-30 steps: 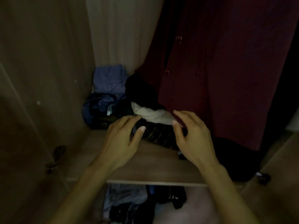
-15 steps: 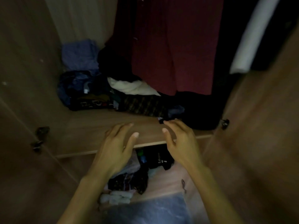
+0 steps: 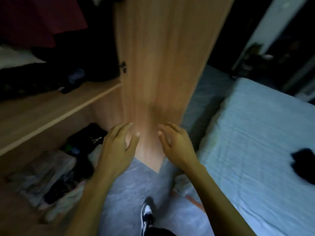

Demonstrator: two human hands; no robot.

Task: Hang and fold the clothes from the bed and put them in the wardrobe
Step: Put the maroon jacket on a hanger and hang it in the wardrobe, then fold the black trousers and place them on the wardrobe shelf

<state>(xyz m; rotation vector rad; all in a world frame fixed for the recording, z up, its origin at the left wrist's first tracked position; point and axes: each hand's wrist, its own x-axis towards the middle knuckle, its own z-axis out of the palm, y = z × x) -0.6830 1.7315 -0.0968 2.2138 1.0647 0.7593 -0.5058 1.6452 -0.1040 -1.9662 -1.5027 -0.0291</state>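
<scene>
Head view.

Hazards:
- The left hand (image 3: 119, 147) and right hand (image 3: 177, 147) are both empty, with the fingers loosely spread and nothing grasped. They hover close to the face of the open wardrobe door (image 3: 162, 65). Whether they touch it cannot be told.
- The door stands between the person and the bed (image 3: 247, 133). Turning towards the bed without clearing the door's lower corner could knock it.
- The shoe (image 3: 146, 213) stands on a wrinkled grey floor covering (image 3: 136, 184). A fold in it could catch the foot.
- The scene is dim and blurred, so a reach could be misjudged.

Task item:
- One dark garment (image 3: 305, 162) lies on the bed, well apart from both hands and not yet brought over.

Containers:
- Shelf (image 3: 51, 108): dark clothes (image 3: 34, 82) are heaped at its back and the front strip is bare. A maroon garment (image 3: 34, 17) hangs above them.
- Lower compartment (image 3: 17, 210): it holds a mixed pile (image 3: 56, 171) of light and dark items, unfolded. The pile reaches the front edge and could spill onto the floor if disturbed.
</scene>
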